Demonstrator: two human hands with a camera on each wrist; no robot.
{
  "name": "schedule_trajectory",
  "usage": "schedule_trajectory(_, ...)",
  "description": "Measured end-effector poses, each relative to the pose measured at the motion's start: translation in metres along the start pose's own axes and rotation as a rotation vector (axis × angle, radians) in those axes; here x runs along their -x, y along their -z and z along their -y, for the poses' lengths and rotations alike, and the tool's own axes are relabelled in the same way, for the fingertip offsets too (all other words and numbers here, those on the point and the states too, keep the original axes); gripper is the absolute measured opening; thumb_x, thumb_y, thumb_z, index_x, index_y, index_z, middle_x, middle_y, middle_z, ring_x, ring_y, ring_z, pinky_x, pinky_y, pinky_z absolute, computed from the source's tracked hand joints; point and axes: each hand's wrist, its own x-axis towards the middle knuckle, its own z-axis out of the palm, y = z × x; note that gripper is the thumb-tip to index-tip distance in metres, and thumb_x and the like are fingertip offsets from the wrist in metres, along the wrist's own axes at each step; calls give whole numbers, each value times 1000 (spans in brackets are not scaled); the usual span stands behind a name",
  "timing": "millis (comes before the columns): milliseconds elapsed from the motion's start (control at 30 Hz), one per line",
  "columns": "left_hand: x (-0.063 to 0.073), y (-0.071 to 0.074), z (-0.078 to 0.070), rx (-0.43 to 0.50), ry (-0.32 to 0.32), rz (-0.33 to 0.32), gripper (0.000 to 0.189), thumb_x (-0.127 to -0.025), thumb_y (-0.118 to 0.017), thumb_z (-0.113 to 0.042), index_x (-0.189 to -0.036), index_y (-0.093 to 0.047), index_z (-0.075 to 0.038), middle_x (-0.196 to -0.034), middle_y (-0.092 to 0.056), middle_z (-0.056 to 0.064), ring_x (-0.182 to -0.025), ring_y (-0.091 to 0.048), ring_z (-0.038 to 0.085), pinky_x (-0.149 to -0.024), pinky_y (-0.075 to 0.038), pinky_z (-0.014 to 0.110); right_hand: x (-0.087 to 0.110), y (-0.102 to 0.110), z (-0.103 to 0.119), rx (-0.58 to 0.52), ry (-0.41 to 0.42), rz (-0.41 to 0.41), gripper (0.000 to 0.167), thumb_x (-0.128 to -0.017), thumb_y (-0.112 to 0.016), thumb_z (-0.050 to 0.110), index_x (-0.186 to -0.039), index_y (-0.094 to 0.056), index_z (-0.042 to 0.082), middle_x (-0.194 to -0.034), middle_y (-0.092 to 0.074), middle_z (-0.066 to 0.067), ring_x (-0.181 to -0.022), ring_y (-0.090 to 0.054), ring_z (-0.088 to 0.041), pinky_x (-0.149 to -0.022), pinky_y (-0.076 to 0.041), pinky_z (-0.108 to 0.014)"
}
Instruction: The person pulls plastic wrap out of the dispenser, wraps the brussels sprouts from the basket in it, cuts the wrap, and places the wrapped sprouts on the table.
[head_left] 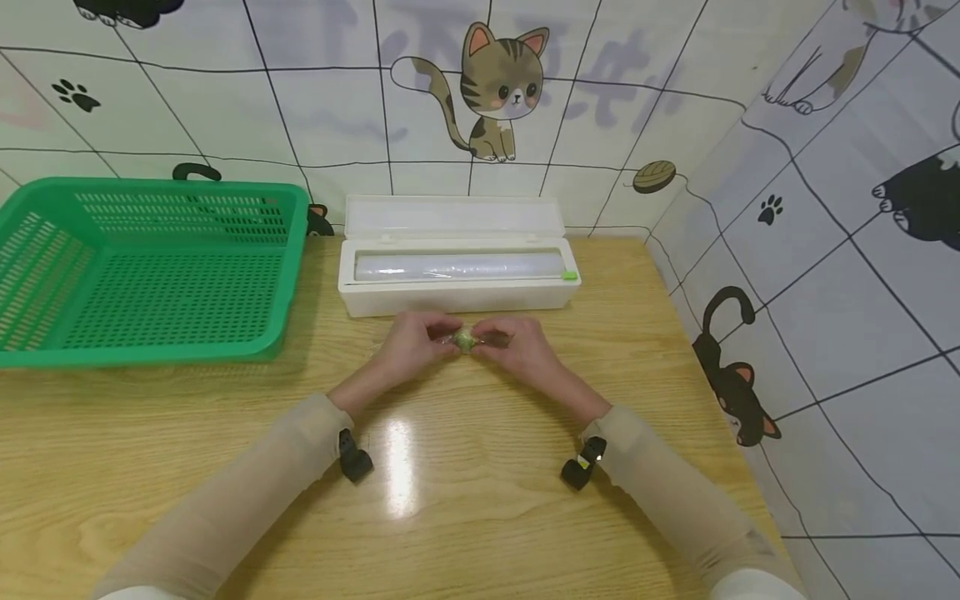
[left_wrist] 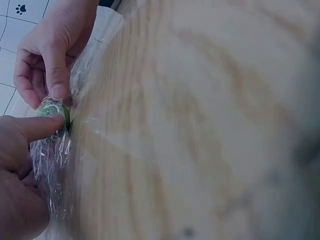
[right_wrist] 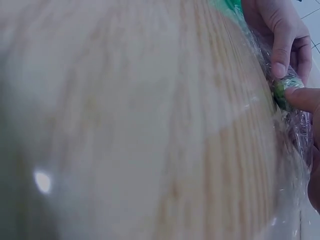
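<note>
A small, round green item (head_left: 465, 340) in crinkled clear plastic film (left_wrist: 52, 150) is between my two hands, just in front of the white box. From one side my left hand (head_left: 411, 348) pinches the film with thumb and fingers, its thumb against the green item in the left wrist view. Opposite it, my right hand (head_left: 522, 346) pinches the other side, and its thumb lies on the item in the right wrist view. Film bunches out beyond both hands. What kind of food or object the green item is, I cannot tell.
Behind the hands stands a white cling film dispenser (head_left: 457, 298) with its lid raised, a film roll (head_left: 465, 267) inside and a green slider (head_left: 570, 275). A green plastic basket (head_left: 277, 333) is at the left of the wooden table (head_left: 480, 517). Cat-patterned walls border the back and right.
</note>
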Motion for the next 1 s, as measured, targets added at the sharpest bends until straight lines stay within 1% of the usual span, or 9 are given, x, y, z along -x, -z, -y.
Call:
schedule_trajectory(167, -4, 2, 3, -50, -24, 10, 36, -79, -83, 5, -114, -74, 6, -107, -75, 16, -96, -70, 28, -86, -59, 38, 0, 0, -1, 1, -44, -3, 23, -82, -85, 2, -103, -76, 2, -101, -77, -9, -93, -73, -21, -86, -59, -32)
schedule_trajectory(233, -6, 2, 5, -49, -22, 10, 34, -79, -83, 5, -112, -74, 6, -105, -75, 16, -94, -71, 27, -84, -59, 37, 0, 1, -3, -7, -48, -1, 22, -82, -85, 2, -103, -76, 3, -100, -77, -8, -92, -73, -20, -85, -59, -30)
schedule_trajectory(400, -8, 1, 8, -19, -1, -11, 28, -77, -83, 6, -104, -73, 5, -98, -75, 13, -87, -69, 24, -79, -59, 34, 0, 2, -9, -13, 2, -17, 20, -82, -85, 1, -101, -79, 3, -100, -78, -8, -92, -74, -21, -85, -59, -27)
schedule_trajectory(500, -8, 1, 9, 6, -11, -15, 23, -77, -83, 7, -96, -72, 2, -92, -73, 10, -84, -68, 23, -77, -58, 33, 1, 2, -11, -25, 34, -33, 19, -81, -85, -1, -99, -80, 3, -101, -78, -9, -94, -75, -24, -86, -59, -27)
schedule_trajectory(567, -7, 2, 9, 22, -23, -9, 19, -78, -83, 7, -92, -72, 1, -90, -73, 9, -84, -68, 23, -78, -59, 34, 1, 2, -12, -31, 45, -37, 17, -81, -84, -2, -98, -81, 3, -101, -77, -10, -96, -75, -26, -86, -59, -27)
schedule_trajectory(667, -7, 4, 10, 35, -27, 6, 13, -81, -82, 5, -88, -74, -1, -90, -74, 7, -88, -70, 23, -82, -59, 34, 1, 3, -13, -47, 47, -28, 16, -82, -82, -5, -96, -80, 2, -104, -76, -12, -98, -75, -29, -88, -58, -28)
schedule_trajectory(800, -7, 6, 9, 23, -19, 9, 9, -81, -81, 6, -84, -77, -2, -92, -76, 8, -91, -70, 24, -84, -58, 35, 1, 4, -13, -6, 55, -1, 14, -83, -82, -3, -96, -80, 3, -107, -76, -12, -101, -74, -28, -93, -57, -32)
schedule_trajectory(900, -7, 6, 7, 1, -22, 7, 10, -80, -80, 9, -81, -76, -1, -93, -76, 11, -89, -70, 25, -82, -58, 34, 1, 5, -12, 17, 59, 22, 13, -84, -83, 0, -96, -81, 4, -110, -76, -12, -104, -73, -27, -97, -55, -36)
schedule_trajectory(1000, -7, 6, 6, -25, -29, 9, 12, -79, -78, 11, -78, -76, 0, -94, -77, 13, -87, -71, 25, -78, -58, 31, 2, 5, -11, 1, 39, 41, 12, -85, -82, 1, -97, -80, 4, -111, -76, -12, -106, -72, -27, -99, -54, -39)
